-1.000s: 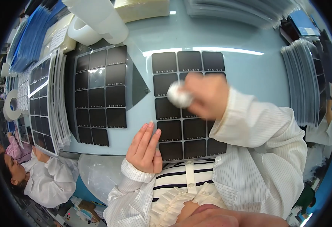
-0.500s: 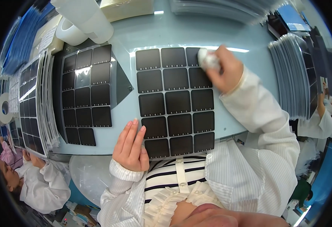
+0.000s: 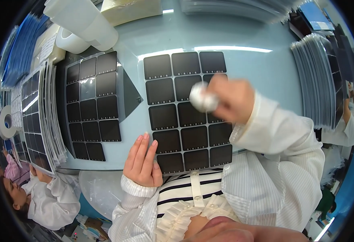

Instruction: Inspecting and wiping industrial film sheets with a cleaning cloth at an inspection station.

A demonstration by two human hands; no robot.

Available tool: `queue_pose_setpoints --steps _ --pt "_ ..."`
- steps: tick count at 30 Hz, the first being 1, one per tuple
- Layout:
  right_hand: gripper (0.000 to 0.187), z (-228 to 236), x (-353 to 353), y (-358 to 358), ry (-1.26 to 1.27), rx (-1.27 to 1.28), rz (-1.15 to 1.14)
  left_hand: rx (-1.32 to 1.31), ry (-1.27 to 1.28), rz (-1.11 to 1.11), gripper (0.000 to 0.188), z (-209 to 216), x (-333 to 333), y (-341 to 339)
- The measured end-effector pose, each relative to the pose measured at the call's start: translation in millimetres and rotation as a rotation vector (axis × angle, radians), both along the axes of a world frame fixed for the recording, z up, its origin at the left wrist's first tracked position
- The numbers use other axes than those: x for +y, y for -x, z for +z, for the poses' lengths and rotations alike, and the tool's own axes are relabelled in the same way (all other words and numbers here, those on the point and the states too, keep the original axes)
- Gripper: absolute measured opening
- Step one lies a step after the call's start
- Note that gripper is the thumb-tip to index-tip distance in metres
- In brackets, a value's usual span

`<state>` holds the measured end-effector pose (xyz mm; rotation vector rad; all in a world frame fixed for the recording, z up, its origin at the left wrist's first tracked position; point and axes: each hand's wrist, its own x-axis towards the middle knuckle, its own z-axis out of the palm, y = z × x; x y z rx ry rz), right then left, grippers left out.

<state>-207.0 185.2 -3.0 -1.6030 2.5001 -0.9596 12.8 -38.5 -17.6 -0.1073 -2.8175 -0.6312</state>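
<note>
In front of me lies a sheet of dark rectangular panels (image 3: 193, 137), set in rows of three on a pale backing. Its near end reaches the table's front edge. My left hand (image 3: 142, 163) rests flat at the sheet's lower left edge, fingers stretched out and a little apart. Over the right middle of the sheet, my right hand (image 3: 231, 99) grips a wad of white cloth (image 3: 204, 97). The hand is smeared by motion, and it hides some panels; whether the wad touches the sheet I cannot tell.
Left of the sheet lies a second panel sheet (image 3: 89, 109) on a dark board. Beyond are a stack of sheets (image 3: 35, 117), a white roll (image 3: 72, 41) and a translucent container (image 3: 90, 26). At right stands a tall sheet stack (image 3: 314, 82). Another person (image 3: 49, 201) sits at lower left.
My right hand has moved the white wad from the sheet's far right corner nearer to me and to the left. My left hand stays by the edge; the whole view has shifted slightly.
</note>
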Motion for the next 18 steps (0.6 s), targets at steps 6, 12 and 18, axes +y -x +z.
queue_pose_setpoints --steps 6,12,18 --pt "0.031 4.1 8.4 63.7 -0.011 0.077 -0.180 -0.016 0.003 -0.011 0.046 0.7 -0.3 0.2" --pt "0.028 -4.5 -59.7 57.3 0.013 0.101 -0.052 -0.010 0.010 0.013 0.045 -0.3 -0.4 -2.7" --pt "0.018 -4.9 -119.1 51.3 0.054 0.161 0.023 0.003 0.024 -0.001 0.048 4.7 0.2 0.4"
